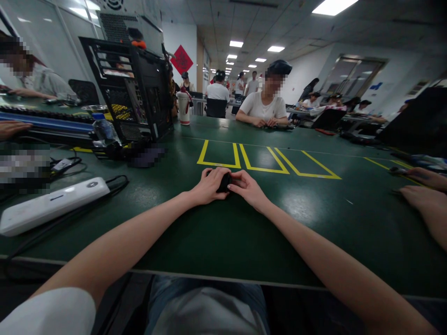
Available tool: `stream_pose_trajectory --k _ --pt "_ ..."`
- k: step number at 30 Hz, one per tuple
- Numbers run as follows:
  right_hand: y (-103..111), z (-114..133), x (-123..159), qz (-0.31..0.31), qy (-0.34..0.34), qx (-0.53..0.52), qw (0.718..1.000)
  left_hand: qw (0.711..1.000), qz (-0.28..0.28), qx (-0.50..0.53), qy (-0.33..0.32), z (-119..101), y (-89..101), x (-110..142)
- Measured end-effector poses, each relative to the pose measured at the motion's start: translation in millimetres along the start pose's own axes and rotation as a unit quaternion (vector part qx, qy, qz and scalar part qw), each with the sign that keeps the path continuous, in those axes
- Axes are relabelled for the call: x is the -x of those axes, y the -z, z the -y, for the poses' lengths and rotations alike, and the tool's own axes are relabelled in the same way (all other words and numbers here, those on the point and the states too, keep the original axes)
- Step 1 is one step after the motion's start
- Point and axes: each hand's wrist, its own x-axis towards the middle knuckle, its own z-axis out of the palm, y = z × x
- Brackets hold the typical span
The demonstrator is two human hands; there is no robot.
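Note:
Both my hands meet at the middle of the green table (209, 242), closed around a small black object (224, 182). My left hand (208, 186) wraps it from the left with curled fingers. My right hand (247, 187) pinches it from the right. Most of the object is hidden between the fingers, so I cannot make out what it is. Yellow tape outlines (244, 160) lie on the table just beyond my hands.
A white power strip (52, 204) with black cables lies at the left. A black computer case (132, 88) and a water bottle (104, 128) stand at the back left. Another person's hands (422, 190) rest at the right edge. A person (267, 104) sits opposite.

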Motion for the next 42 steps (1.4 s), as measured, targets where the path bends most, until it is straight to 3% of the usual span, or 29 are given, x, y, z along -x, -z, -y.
stream_pose_trajectory --k 11,17,21,31,37,42 --pt "-0.8 -0.9 -3.9 -0.020 -0.058 -0.013 0.998 1.000 0.001 -0.001 0.001 0.3 -0.9 -0.2" --pt "0.4 1.1 -0.1 -0.004 -0.002 -0.014 1.000 1.000 0.002 0.004 0.008 -0.7 -0.3 -0.7" --pt "-0.5 -0.4 -3.2 -0.026 -0.017 -0.022 0.999 1.000 0.000 0.001 -0.004 -0.2 0.5 0.0" --pt "-0.5 -1.3 -2.5 0.004 0.001 0.036 0.999 1.000 0.002 0.000 -0.002 0.9 0.2 1.2" --pt "-1.5 -4.0 -1.4 -0.004 0.008 0.005 1.000 1.000 -0.008 -0.004 -0.009 2.6 -1.6 1.3" --pt "-0.3 -4.0 -4.3 -0.020 0.010 0.043 0.999 1.000 -0.007 -0.003 -0.010 2.0 -1.4 0.8"
